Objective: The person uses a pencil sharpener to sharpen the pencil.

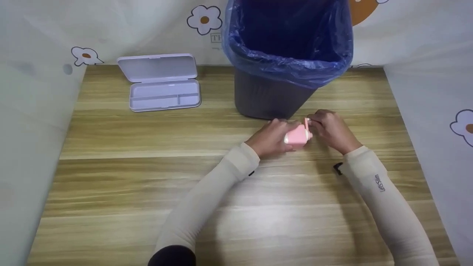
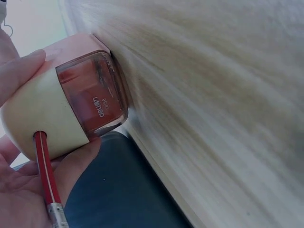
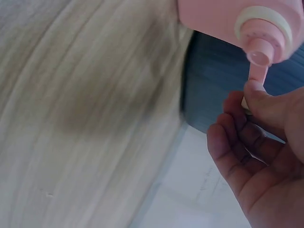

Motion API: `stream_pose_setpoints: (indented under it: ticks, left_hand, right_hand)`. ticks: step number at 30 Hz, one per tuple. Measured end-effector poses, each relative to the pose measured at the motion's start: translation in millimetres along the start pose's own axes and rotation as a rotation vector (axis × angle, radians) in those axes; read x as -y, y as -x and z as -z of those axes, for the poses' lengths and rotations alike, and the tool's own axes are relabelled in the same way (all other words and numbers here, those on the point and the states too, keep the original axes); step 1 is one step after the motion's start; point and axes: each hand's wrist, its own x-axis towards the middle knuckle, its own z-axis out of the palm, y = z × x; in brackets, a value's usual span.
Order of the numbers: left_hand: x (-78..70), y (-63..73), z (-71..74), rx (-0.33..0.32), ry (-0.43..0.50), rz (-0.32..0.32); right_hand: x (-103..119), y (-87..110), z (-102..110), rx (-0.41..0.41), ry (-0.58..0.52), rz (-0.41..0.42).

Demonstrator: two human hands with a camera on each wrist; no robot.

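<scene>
My left hand (image 1: 269,139) grips a pink and cream crank pencil sharpener (image 1: 296,136) low over the table, in front of the bin. In the left wrist view a red pencil (image 2: 46,171) with a silver metal end sits in the hole of the cream face, its tip hidden inside. Shavings show dark through the clear drawer (image 2: 92,92). On the sharpener's right side, my right hand (image 1: 332,131) pinches the knob of the pink crank (image 3: 258,72) between thumb and index finger. The other right fingers curl loosely in the right wrist view.
A dark grey trash bin (image 1: 266,96) lined with a blue plastic bag (image 1: 288,66) stands right behind the hands. At the back left an opened lavender pencil case (image 1: 165,102) lies with its lid up. Flower-printed cloth (image 1: 147,29) borders the wooden table (image 1: 122,177).
</scene>
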Motion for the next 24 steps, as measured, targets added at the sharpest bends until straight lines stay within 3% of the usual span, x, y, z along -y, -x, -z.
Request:
stream_pose_setpoints:
  ticks: [8,15,24]
  left_hand:
    - [-0.2,0.8,0.3,0.010,-0.006,0.019]
    - [0.8,2.5,-2.0,-0.020,0.000,-0.023]
    - [1.5,2.2,-1.2,-0.027,0.018,-0.037]
  right_hand:
    - [-3,0.1,-6,-0.030,-0.003,0.009]
    - [-11,3.6,-20,0.064,0.031,0.038]
    - [-13,9.7,-27,0.105,0.042,0.037]
